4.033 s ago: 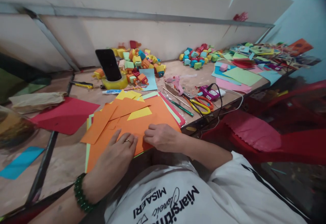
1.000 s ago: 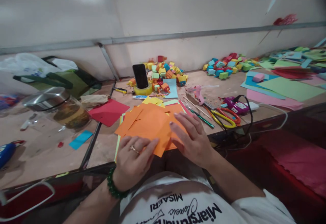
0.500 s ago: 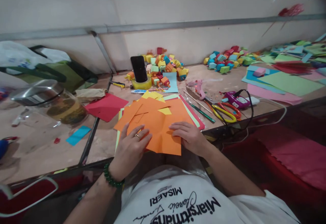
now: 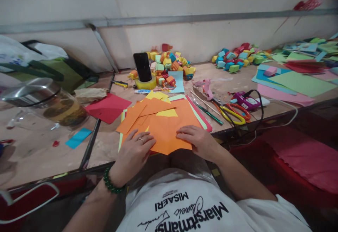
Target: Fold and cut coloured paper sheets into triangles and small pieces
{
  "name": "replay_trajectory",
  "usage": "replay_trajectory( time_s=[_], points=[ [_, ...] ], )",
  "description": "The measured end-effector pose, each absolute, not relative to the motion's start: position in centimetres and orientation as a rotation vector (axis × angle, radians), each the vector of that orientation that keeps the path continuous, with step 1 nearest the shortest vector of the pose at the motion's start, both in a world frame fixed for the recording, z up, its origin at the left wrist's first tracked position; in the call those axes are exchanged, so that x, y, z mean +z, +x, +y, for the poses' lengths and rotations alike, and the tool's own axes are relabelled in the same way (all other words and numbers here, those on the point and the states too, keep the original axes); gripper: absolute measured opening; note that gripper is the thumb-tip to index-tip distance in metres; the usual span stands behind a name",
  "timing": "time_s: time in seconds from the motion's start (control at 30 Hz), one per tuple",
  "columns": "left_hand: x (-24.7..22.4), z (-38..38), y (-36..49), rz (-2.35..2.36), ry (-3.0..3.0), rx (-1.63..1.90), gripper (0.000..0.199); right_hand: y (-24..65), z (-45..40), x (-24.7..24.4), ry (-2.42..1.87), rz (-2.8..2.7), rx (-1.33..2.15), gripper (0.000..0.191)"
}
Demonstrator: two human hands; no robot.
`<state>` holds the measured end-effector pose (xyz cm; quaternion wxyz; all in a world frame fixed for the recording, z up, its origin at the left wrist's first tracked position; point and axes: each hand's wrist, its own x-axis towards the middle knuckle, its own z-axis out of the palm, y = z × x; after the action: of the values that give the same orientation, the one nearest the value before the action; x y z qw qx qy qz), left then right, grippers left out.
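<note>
An orange paper sheet [image 4: 169,135] with a crease down its middle spans the gap between my two hands. My left hand [image 4: 136,152], with a ring and a green bead bracelet at the wrist, grips its left side, fingers on top. On the right side, my right hand [image 4: 199,140] holds the sheet with bent fingers; both thumbs are hidden. Its near edge juts past the table edge above my lap. Beneath and beyond lie more orange pieces [image 4: 134,116], yellow paper [image 4: 167,112], and pale green and red sheets.
Beyond stand a phone [image 4: 143,68] on a tape roll [image 4: 146,83] and piled folded paper blocks [image 4: 167,63]. To the right lie a green pen [image 4: 210,114], scissors [image 4: 232,114] and a pink glue gun [image 4: 207,89]. A lidded glass jug [image 4: 62,110] stands left, near red paper [image 4: 108,108].
The near part of the orange sheet has lifted and bent at its crease, its lower edge now higher. Both hands keep their hold, and the view has shifted slightly.
</note>
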<state>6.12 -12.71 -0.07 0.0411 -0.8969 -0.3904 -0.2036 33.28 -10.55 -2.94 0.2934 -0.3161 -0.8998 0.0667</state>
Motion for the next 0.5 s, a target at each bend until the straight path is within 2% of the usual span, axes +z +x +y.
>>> replay_trajectory(
  time_s=[0.1, 0.27, 0.4, 0.5],
  points=[
    [0.1, -12.4, 5.8, -1.257, -2.873, -0.864, 0.021, 33.8, -10.2, -2.9, -0.837, -2.377, 0.326, 0.051],
    [-0.6, -11.0, 5.6, -1.616, -2.945, -0.969, 0.045, 34.5, -9.9, -2.3, -0.878, -2.285, 0.563, 0.027],
    [-0.5, -10.1, 5.9, -1.858, -2.968, -0.961, 0.027, 34.0, -9.5, -1.7, -1.079, -2.139, 0.753, 0.043],
    [0.1, -9.9, 6.3, -1.968, -3.012, -1.011, 0.023, 33.3, -9.0, -1.5, -1.224, -1.998, 0.749, 0.043]
  ],
)
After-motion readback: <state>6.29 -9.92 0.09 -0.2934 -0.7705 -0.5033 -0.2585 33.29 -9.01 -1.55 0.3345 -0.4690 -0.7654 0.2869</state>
